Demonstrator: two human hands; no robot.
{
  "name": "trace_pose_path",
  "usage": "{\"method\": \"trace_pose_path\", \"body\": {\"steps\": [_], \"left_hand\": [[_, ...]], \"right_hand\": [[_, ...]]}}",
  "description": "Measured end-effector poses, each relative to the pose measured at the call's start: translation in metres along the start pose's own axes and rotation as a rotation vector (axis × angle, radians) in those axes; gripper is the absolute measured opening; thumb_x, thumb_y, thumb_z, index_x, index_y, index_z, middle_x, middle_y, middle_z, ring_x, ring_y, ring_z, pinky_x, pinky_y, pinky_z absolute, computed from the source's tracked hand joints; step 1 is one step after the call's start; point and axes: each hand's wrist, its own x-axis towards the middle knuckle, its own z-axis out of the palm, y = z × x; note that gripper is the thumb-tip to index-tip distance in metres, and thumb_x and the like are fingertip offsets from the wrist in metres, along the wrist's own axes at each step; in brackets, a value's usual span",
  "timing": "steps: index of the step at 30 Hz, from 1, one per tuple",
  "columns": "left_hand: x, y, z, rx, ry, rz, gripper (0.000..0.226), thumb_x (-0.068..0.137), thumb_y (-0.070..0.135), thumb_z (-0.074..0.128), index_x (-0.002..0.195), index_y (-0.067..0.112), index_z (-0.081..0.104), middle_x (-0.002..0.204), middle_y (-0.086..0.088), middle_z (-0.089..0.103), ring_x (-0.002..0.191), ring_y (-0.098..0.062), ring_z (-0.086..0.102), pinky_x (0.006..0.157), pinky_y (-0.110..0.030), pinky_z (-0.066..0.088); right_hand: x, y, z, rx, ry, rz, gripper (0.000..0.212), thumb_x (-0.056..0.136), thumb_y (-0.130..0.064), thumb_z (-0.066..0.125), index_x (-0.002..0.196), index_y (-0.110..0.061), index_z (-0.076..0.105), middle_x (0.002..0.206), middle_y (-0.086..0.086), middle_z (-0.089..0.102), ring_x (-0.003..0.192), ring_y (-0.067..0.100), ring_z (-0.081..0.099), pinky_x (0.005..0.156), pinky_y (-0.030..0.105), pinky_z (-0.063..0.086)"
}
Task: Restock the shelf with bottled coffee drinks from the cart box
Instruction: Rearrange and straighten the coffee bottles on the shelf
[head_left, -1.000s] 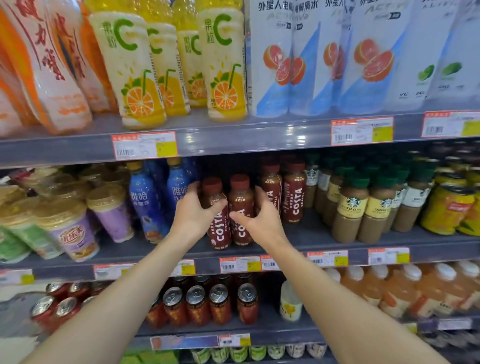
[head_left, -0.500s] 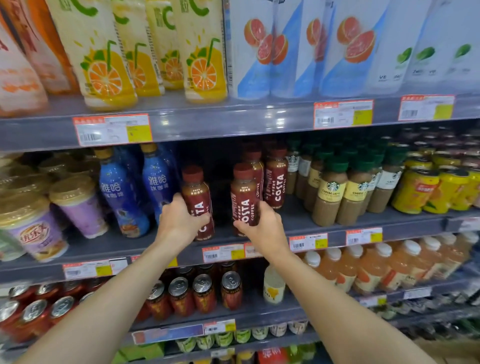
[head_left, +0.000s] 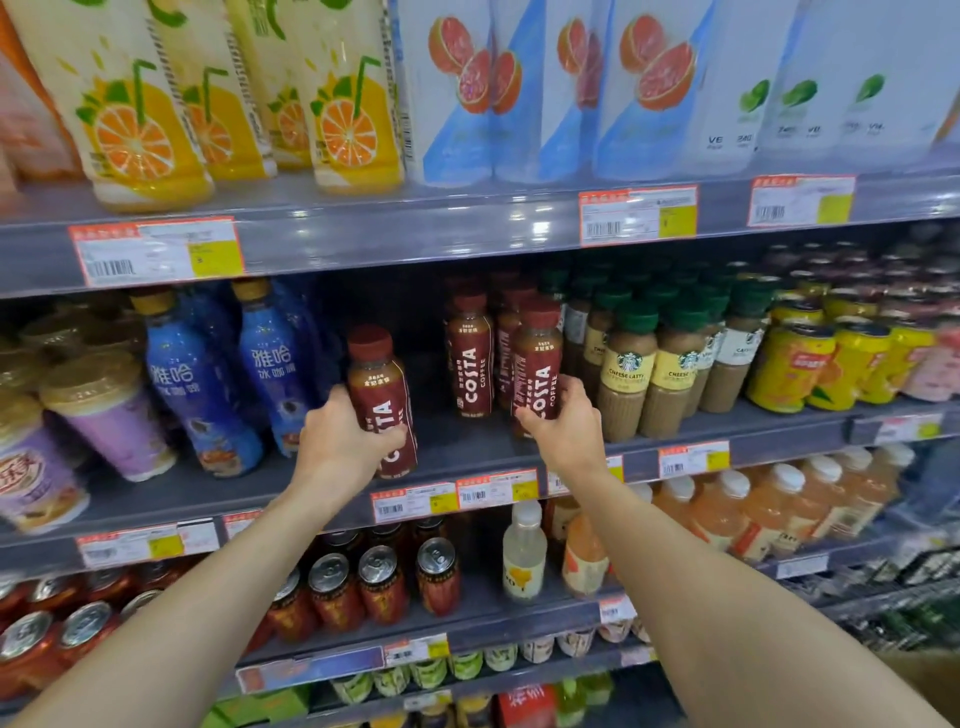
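Observation:
On the middle shelf (head_left: 467, 457) stand dark red Costa coffee bottles. My left hand (head_left: 340, 447) grips one Costa bottle (head_left: 382, 387) near the shelf's front edge, tilted slightly. My right hand (head_left: 566, 426) grips another Costa bottle (head_left: 537, 358) further right, next to the Starbucks bottles. A third Costa bottle (head_left: 470, 353) stands free between them, with more red-capped ones behind it. A gap of bare shelf lies between the two held bottles. The cart box is not in view.
Blue coffee bottles (head_left: 195, 384) and purple cups (head_left: 104, 410) stand left of my left hand. Green-capped Starbucks bottles (head_left: 628, 374) and yellow cans (head_left: 800, 364) fill the right. Tall juice cartons (head_left: 353, 104) sit above, cans (head_left: 379, 582) below.
Both hands have drawn apart, the left bottle going left and forward, the right bottle going right toward the Starbucks row. The view has tilted down and right.

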Motion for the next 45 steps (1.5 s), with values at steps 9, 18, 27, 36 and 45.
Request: {"method": "trace_pose_path", "body": {"steps": [9, 18, 27, 36, 45], "left_hand": [[-0.003, 0.003, 0.003, 0.016, 0.011, -0.014, 0.053, 0.072, 0.031, 0.080, 0.114, 0.011, 0.053, 0.108, -0.008, 0.067, 0.096, -0.025, 0.063, 0.079, -0.035, 0.050], [-0.008, 0.007, 0.007, -0.041, 0.020, -0.002, 0.049, 0.071, 0.033, 0.083, 0.109, 0.012, 0.059, 0.105, -0.003, 0.070, 0.096, -0.019, 0.065, 0.082, -0.034, 0.052], [-0.013, 0.048, 0.054, -0.121, -0.030, 0.058, 0.049, 0.071, 0.034, 0.082, 0.110, 0.016, 0.059, 0.104, 0.000, 0.068, 0.095, -0.018, 0.065, 0.082, -0.034, 0.054], [-0.003, 0.072, 0.082, -0.132, -0.018, 0.093, 0.051, 0.076, 0.031, 0.080, 0.117, 0.011, 0.058, 0.108, -0.004, 0.068, 0.098, -0.019, 0.066, 0.082, -0.032, 0.054], [0.002, 0.074, 0.086, -0.133, -0.010, 0.082, 0.052, 0.075, 0.029, 0.081, 0.117, 0.009, 0.057, 0.112, -0.007, 0.067, 0.103, -0.023, 0.064, 0.087, -0.036, 0.054]], "right_hand": [[0.005, 0.000, -0.002, -0.017, -0.020, -0.039, 0.059, 0.085, -0.022, 0.074, 0.136, -0.012, 0.047, 0.121, 0.004, 0.065, 0.113, 0.019, 0.060, 0.093, 0.032, 0.047], [-0.011, 0.019, -0.003, -0.588, -0.050, -0.213, 0.081, 0.089, -0.067, 0.045, 0.140, -0.004, 0.039, 0.141, 0.018, 0.048, 0.135, 0.030, 0.041, 0.107, 0.041, 0.039], [-0.025, 0.025, -0.010, -1.104, -0.151, -0.284, 0.115, 0.077, -0.073, -0.014, 0.147, 0.006, 0.030, 0.148, 0.021, 0.043, 0.140, 0.029, 0.037, 0.117, 0.039, 0.024], [-0.024, 0.023, -0.011, -1.135, -0.173, -0.265, 0.112, 0.080, -0.076, -0.009, 0.146, 0.005, 0.031, 0.149, 0.021, 0.042, 0.139, 0.030, 0.038, 0.114, 0.039, 0.030], [-0.025, 0.026, -0.009, -1.095, -0.162, -0.277, 0.113, 0.078, -0.072, -0.009, 0.142, 0.008, 0.037, 0.143, 0.024, 0.047, 0.136, 0.033, 0.042, 0.114, 0.041, 0.031]]}}
